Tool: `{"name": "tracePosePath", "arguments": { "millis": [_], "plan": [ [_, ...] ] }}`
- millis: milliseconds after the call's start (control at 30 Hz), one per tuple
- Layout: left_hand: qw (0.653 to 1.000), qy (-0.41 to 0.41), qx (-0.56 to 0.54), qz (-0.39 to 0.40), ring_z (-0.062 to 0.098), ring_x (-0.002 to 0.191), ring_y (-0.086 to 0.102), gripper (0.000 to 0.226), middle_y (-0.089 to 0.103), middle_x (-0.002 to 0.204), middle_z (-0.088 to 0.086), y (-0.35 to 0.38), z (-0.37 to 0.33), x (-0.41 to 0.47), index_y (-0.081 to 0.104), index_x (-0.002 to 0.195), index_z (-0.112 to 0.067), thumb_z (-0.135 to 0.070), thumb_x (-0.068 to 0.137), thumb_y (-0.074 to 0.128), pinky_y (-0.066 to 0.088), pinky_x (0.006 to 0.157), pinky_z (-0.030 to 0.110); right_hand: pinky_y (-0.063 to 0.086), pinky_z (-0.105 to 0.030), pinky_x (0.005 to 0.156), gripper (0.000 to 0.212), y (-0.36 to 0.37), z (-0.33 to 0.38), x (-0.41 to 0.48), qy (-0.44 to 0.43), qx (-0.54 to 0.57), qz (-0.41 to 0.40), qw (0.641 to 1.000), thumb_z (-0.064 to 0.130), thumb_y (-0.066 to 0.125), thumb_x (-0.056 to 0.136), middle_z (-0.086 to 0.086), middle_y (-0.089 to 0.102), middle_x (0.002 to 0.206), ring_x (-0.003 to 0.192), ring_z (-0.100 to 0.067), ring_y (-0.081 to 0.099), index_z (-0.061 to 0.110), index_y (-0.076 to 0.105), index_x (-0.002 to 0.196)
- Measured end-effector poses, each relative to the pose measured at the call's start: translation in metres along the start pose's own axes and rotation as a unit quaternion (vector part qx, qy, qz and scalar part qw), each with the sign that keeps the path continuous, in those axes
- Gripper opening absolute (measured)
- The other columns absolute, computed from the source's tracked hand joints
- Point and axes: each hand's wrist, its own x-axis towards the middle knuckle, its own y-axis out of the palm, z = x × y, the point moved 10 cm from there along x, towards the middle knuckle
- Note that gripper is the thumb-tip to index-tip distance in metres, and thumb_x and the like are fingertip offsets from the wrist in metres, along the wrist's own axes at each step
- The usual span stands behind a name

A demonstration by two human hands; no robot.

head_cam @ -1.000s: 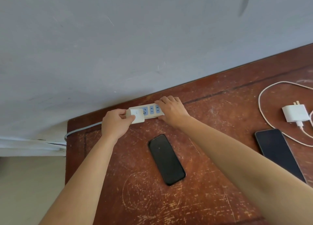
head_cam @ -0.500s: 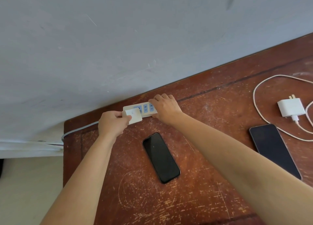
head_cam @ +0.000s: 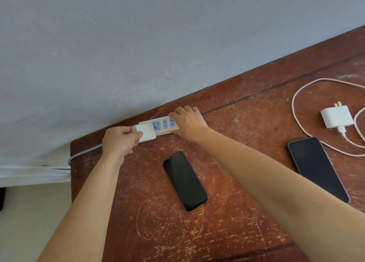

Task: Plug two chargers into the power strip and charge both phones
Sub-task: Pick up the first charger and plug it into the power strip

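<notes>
A white power strip (head_cam: pixel 161 125) with blue sockets lies along the table's back edge by the wall. My left hand (head_cam: pixel 118 143) grips a white charger block (head_cam: pixel 145 133) at the strip's left end, over its leftmost part. My right hand (head_cam: pixel 187 123) presses down on the strip's right end. A black phone (head_cam: pixel 184 181) lies screen up in front of the strip. A second black phone (head_cam: pixel 318 168) lies at the right. Behind that phone rests a second white charger (head_cam: pixel 335 116), prongs up, with its looped white cable (head_cam: pixel 296 111).
The worn brown wooden table (head_cam: pixel 227 222) butts against a grey wall (head_cam: pixel 138 54). The strip's grey cord (head_cam: pixel 79 155) runs off the table's left edge, where the floor drops away.
My left hand has slid the charger block slightly left along the strip, uncovering one more blue socket. My right hand stays on the strip's right end. The view shifted a little.
</notes>
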Motion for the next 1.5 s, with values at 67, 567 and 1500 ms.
{"name": "tracePosePath", "arguments": {
  "millis": [67,567,1500],
  "plan": [
    [1.0,0.009,0.02,-0.003,0.02,0.077,0.072,0.033,0.074,0.085,0.002,0.0,-0.004,0.0,0.073,0.114,-0.016,-0.023,0.081,0.078,0.06,0.061,0.037,0.041,-0.044,0.097,0.061,0.0,0.0,0.0,0.001,0.001,0.0,1.0,0.041,0.071,0.087,-0.007,0.058,0.131,0.115,-0.03,0.053,0.02,0.049,0.14],
    [0.972,0.042,0.23,-0.004,0.025,0.078,0.072,0.04,0.076,0.089,0.009,0.02,-0.06,0.001,0.075,0.104,-0.011,-0.036,0.074,0.081,0.052,0.06,0.031,0.041,-0.044,0.099,0.061,0.0,0.001,-0.001,0.004,-0.012,0.007,1.0,0.04,0.07,0.089,-0.006,0.056,0.133,0.116,-0.03,0.052,0.02,0.047,0.142],
    [0.975,0.197,0.103,-0.004,0.026,0.131,0.051,0.071,0.053,0.144,0.006,-0.047,0.009,-0.064,0.039,0.149,-0.02,-0.058,0.091,0.056,0.043,0.103,0.045,0.05,-0.041,0.084,0.033,-0.009,0.057,-0.116,0.105,0.045,-0.018,0.993,0.03,0.048,0.1,-0.01,0.056,0.123,0.106,-0.029,0.058,0.012,0.053,0.127]
  ]
}}
